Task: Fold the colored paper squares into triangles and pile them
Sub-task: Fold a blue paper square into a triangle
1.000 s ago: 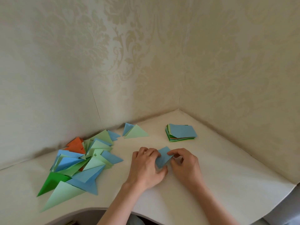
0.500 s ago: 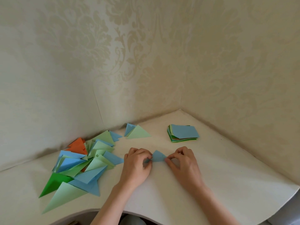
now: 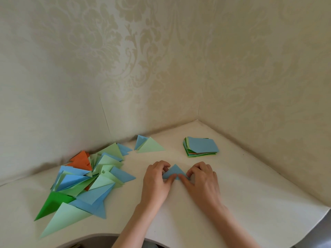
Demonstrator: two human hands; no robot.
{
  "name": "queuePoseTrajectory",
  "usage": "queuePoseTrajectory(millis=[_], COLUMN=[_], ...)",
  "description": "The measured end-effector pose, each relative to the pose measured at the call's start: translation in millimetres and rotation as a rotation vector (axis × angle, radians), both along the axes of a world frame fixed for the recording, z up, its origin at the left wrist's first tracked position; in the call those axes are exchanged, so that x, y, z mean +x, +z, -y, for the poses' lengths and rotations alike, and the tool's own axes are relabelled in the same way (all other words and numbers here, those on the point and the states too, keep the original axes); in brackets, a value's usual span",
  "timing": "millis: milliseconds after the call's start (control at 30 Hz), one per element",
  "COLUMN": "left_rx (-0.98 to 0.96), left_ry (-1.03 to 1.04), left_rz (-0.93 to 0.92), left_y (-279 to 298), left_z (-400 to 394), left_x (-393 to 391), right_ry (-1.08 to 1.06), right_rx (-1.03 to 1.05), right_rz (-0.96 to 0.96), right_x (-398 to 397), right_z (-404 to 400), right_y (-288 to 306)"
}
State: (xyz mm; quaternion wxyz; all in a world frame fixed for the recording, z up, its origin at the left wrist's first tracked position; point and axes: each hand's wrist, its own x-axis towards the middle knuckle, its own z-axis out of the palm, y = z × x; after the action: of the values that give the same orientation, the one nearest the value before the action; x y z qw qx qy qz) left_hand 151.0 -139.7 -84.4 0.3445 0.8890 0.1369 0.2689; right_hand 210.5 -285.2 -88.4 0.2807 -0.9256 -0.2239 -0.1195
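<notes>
A small blue triangle (image 3: 174,171) lies flat on the white table (image 3: 250,203), pressed down by the left hand (image 3: 156,183) and right hand (image 3: 202,181), whose curled fingers and thumbs pinch its lower edge from either side. The stack of unfolded squares (image 3: 201,147) sits beyond, near the corner. The pile of folded triangles (image 3: 86,178) lies well to the left.

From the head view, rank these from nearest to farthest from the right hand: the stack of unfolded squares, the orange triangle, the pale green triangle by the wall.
From the right hand:
1. Stack of unfolded squares, just beyond it.
2. Pale green triangle, back left by the wall.
3. Orange triangle, far left in the pile.
</notes>
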Motion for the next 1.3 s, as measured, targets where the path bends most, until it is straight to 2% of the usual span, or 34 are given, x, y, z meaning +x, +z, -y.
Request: queuePoseTrajectory(millis=[467,633,800,933,1100,1300], left_rx=[-0.26,-0.214,0.087,0.213,0.064,-0.01], left_ry=[-0.088,-0.105,0.037,0.084,0.121,-0.014], left_rz=[-0.043,-0.029,0.035,0.032,-0.081,-0.023], left_y=[6,5,-2,-3,5,3], left_z=[-21,-25,-5,10,13,10], left_x=[-2,-8,-11,-7,-3,-6], right_ry=[-0.014,-0.012,-0.024,-0.007,0.0,-0.004], right_rx=[0.116,0.121,0.106,0.107,0.107,0.1], right_rz=[-0.079,-0.089,-0.083,-0.073,-0.071,-0.065], right_x=[0,-1,0,0,0,-1], right_z=[4,5,3,4,5,7], right_y=[1,0,0,-1,0,-1])
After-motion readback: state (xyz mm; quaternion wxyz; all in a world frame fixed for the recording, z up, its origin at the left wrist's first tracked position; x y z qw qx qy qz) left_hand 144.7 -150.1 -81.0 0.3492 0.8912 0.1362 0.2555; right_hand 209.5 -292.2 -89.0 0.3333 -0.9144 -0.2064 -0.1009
